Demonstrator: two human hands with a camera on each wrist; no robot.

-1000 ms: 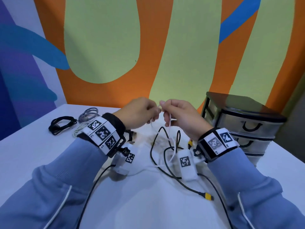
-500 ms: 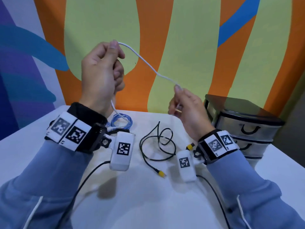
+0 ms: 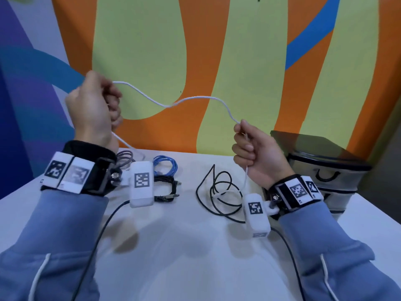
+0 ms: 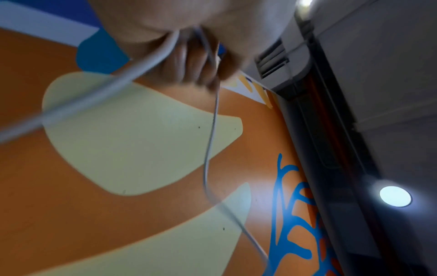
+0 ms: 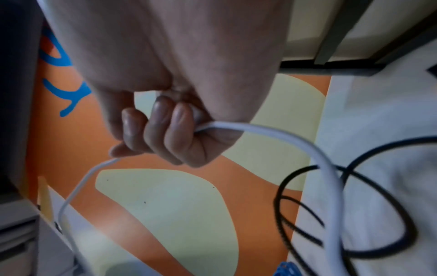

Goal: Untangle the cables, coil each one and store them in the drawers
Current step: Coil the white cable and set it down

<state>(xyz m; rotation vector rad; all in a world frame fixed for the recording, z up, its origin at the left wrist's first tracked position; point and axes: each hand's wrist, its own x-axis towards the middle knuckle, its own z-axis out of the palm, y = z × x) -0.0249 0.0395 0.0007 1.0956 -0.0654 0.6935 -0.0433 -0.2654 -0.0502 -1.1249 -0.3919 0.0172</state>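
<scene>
you have the white cable (image 3: 196,98) strung in the air between your two hands, its long axis running roughly side to side in front of you, sagging and kinked near the middle rather than taut. your left hand (image 3: 93,109) is raised high on the left with its fingers curled round one stretch of the cable, and a tail drops from that fist down toward the surface (image 3: 195,257). your right hand (image 3: 258,153) sits lower and further right, closed round the other stretch, with the rest of the cable hanging below it toward the loose black cable (image 3: 219,192) lying in open loops on the surface. coiling, as i judge it, turns on that hanging part: the right hand is the nearer one to feed it, and it may drag on the black loops. the cable itself is thin, round, smooth and limp. the drawers (image 3: 325,170) stand just right of your right hand, apparently closed. a blue cable (image 3: 165,164) and a black bundled cable (image 3: 165,185) lie coiled near your left wrist.
</scene>
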